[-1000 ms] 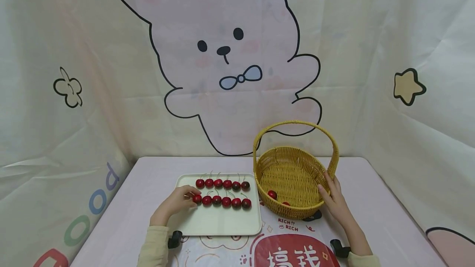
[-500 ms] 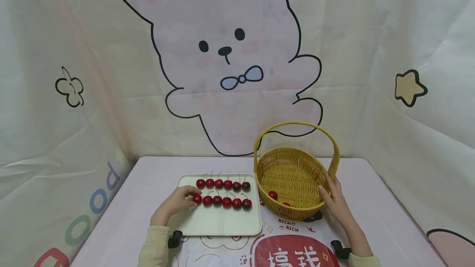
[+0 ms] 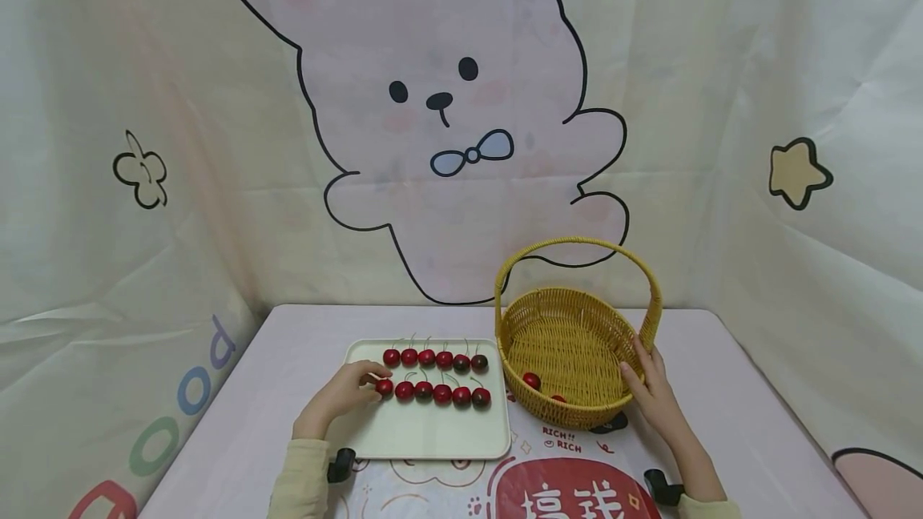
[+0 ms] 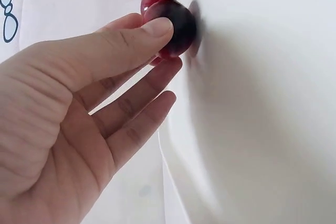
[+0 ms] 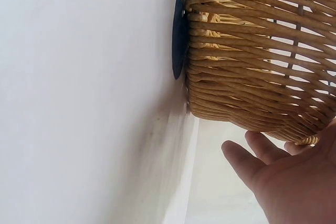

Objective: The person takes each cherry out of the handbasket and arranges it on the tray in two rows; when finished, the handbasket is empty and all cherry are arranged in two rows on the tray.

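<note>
— What has changed in the last second?

— Almost nothing. My left hand stays at the left end of the near row of cherries on the tray, and my right hand stays against the right side of the basket. The only shift I can see is a small drift of the whole picture, so I judge it is my head that moves, not my hands. The rows are as they were: six cherries far, six near, none gone from the tray.

— So what does that tell you?

— That I am paused on the end cherry, fingertips on it, with nothing lifted yet. Two more cherries lie inside the basket, near its front wall.

— How are your fingers set?

— The left wrist view shows it best: my thumb lies over the dark cherry and my fingers close in under it, a light pinch, with the fruit down on the white tray. From the head view that grip is too small to read.

— And the right hand?

— The right wrist view shows my fingers nearly straight and relaxed beside the woven wall, steadying it, curled round nothing. It also shows a dark disc under the basket's base.
</note>
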{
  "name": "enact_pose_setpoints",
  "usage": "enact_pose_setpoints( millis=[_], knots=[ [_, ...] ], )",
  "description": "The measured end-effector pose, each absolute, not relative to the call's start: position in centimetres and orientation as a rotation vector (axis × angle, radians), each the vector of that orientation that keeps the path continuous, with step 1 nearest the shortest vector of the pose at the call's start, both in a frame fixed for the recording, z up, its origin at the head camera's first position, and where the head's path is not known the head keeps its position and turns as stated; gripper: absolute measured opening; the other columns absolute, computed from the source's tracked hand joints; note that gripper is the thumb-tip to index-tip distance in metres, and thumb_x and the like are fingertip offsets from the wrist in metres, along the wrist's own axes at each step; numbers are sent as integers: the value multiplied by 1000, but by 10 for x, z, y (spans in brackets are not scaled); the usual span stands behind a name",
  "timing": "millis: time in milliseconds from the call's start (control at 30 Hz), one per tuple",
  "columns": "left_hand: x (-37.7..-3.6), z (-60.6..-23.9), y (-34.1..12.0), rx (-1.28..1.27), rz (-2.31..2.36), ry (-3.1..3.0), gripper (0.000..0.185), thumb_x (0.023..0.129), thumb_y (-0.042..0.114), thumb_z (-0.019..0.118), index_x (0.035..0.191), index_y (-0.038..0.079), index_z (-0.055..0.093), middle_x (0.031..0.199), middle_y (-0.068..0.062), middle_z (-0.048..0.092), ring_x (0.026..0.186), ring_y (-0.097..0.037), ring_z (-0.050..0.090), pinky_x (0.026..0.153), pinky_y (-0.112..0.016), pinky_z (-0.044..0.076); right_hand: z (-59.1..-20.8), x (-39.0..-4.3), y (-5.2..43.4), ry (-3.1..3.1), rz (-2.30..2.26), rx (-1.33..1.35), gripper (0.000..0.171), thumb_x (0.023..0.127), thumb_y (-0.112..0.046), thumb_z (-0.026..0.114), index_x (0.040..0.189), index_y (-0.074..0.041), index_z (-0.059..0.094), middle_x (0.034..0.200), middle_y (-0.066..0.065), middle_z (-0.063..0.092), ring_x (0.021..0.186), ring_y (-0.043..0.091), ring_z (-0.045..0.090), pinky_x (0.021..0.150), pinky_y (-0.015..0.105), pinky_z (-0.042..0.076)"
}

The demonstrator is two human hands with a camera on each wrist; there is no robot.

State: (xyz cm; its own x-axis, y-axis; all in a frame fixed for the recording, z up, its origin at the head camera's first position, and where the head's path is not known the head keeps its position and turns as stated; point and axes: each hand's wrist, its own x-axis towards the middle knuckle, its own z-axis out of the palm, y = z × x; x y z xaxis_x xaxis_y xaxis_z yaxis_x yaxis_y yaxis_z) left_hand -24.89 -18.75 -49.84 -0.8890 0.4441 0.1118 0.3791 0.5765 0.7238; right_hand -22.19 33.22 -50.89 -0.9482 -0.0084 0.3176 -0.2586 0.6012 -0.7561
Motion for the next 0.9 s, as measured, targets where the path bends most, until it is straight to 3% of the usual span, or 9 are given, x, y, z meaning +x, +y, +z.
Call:
enact_pose_setpoints(
  millis=[300, 567, 900],
  knots=[
    [-251, -500, -186, 706, 1220, 2705, 30, 76, -8, 65, 106, -4, 64, 102, -15, 64, 91, -29, 63, 77, -30, 51, -508, -221, 332, -2546, 1278, 221, 62, 99, -23, 42, 149, -7, 9, 150, 28, 1, 128, 56, 18, 91, 73, 25],
    [-249, -495, -183, 758, 1180, 2787, 28, 78, -4, 67, 105, 0, 65, 102, -14, 66, 94, -32, 61, 86, -48, 47, -507, -221, 331, -2550, 1274, 216, 62, 99, -24, 42, 148, -3, 11, 150, 28, 1, 128, 57, 18, 91, 74, 24],
    [-243, -482, -151, 893, 1132, 2901, 27, 81, 3, 69, 107, 4, 66, 106, -7, 66, 102, -28, 59, 88, -47, 47, -504, -220, 329, -2551, 1259, 211, 62, 99, -23, 43, 147, 0, 13, 149, 29, 3, 127, 57, 20, 91, 73, 25]
  ],
)
